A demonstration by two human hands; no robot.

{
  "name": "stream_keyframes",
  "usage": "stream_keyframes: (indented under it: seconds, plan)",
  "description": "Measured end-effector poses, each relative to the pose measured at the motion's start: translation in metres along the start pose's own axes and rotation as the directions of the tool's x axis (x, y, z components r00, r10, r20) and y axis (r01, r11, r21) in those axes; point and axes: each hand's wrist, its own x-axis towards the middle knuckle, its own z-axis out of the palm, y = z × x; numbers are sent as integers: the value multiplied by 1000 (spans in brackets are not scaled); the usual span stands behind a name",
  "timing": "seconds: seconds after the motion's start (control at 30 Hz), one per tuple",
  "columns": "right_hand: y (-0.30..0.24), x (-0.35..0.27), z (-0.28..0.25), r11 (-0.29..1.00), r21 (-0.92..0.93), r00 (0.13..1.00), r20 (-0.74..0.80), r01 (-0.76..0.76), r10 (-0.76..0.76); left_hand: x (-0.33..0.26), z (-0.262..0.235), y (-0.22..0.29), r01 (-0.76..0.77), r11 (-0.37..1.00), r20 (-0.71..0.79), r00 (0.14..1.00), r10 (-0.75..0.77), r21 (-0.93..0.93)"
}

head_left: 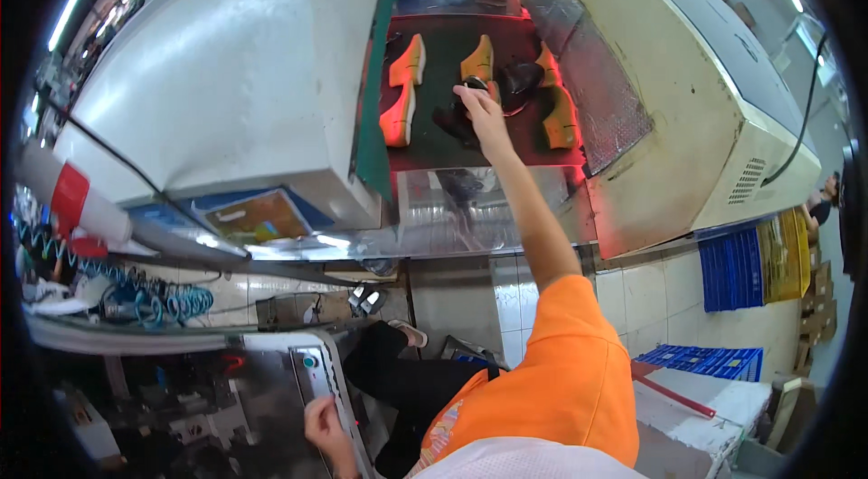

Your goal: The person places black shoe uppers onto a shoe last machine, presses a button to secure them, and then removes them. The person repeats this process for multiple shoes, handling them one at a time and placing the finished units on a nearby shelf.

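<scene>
Fingers (466,97) outstretched, touching black shoe (472,88).

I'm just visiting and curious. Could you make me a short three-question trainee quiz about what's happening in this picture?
1. True or false: the right hand reaches onto the dark green belt toward a black shoe piece.
2. What rests under the left hand? A) a metal machine edge B) a blue crate C) an orange shoe
3. What colour is the person's sleeve?

Key: 1 true; 2 A; 3 orange.
</scene>
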Motion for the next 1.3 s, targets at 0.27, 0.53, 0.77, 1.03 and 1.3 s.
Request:
stream_keyframes:
  seconds: [0.27,0.53,0.77,1.03,1.3]
  plan:
    - [-168,-186,25,999,12,693,720,41,-37,-3,80,106,804,-235,832,554,-36,-546]
    - [-168,-297,131,958,221,-348,897,-180,-272,-25,-26,103,57,-240,175,844,-507,-969]
    - [-211,-335,227,824,440,29,876,357,-481,-78,-81,-7,-325,-104,-134,631,-764,-940]
    - [-337,-358,316,443,668,125,469,598,-874,-101,-78,-3,-168,16,-105,538,-836,-986]
    - [-343,-361,293,-120,650,-149,-10,750,-989,-63,-88,134,-178,982,-863,486,140,59]
